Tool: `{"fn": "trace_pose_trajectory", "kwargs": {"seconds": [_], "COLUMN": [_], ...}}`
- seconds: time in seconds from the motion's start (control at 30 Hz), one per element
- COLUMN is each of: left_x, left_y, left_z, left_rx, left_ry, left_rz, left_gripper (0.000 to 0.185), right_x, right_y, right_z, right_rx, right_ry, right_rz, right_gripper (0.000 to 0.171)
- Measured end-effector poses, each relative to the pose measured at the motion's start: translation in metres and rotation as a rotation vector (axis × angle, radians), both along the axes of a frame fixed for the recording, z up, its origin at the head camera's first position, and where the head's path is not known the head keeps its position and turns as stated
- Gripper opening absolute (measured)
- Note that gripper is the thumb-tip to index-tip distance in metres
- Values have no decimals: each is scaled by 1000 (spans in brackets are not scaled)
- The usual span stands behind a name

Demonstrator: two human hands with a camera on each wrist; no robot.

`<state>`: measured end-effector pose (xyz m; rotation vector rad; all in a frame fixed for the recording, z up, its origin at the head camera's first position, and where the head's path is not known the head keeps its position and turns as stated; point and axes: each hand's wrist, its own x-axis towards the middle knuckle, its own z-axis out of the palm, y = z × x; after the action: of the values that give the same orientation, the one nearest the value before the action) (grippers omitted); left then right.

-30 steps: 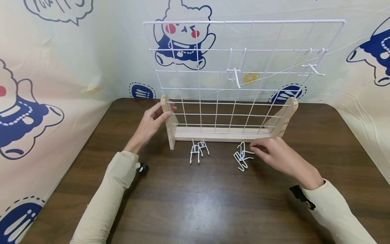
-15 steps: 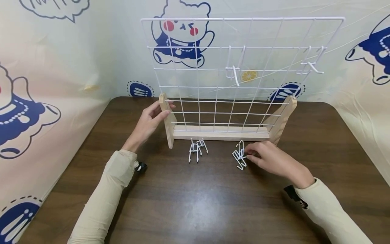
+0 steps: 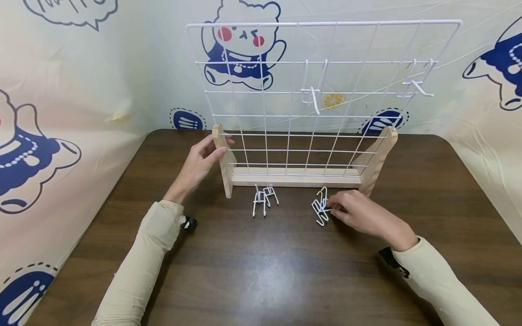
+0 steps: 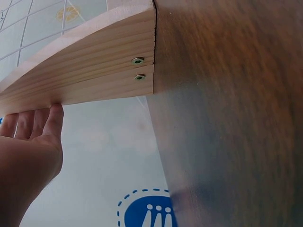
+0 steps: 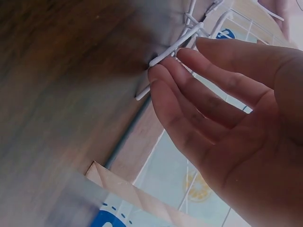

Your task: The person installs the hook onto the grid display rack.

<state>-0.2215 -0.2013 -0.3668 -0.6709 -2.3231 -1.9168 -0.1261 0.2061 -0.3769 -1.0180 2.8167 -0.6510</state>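
Right hand (image 3: 359, 210) reached hooks (image 3: 321, 208) (left hand (image 3: 201, 160) steadying stand (image 3: 223, 163))

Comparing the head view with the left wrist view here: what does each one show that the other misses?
Only the head view shows the right hand touching a pile of white hooks, a second pile, the wire grid with two hooks hung on it, and the table. Only the left wrist view shows two screws in the wooden side support. Both show the left hand resting against that support, fingers fairly straight.
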Motion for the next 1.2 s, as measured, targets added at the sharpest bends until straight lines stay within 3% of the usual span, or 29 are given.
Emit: {"fn": "trace_pose_trajectory", "kwargs": {"seconds": [0.2, 0.4, 0.67, 1.03, 1.2], "left_x": [-2, -2, -2, 18, 13], "left_y": [-1, -1, -1, 10, 8], "left_z": [-3, -2, -2, 22, 16], "left_rx": [-7, -28, -18, -15, -18], "left_ry": [5, 7, 3, -12, -14], "left_rz": [5, 12, 12, 19, 19], "left_gripper": [32, 33, 32, 34, 31], "right_x": [5, 9, 12, 16, 19], "right_y": [-4, -8, -12, -15, -16], "right_z": [-4, -6, -4, 4, 10], "right_rx": [20, 27, 77, 35, 11], "right_ry": [30, -15, 26, 65, 48], "right_rz": [22, -9, -2, 31, 14], "right_gripper": [21, 20, 19, 15, 15]}}
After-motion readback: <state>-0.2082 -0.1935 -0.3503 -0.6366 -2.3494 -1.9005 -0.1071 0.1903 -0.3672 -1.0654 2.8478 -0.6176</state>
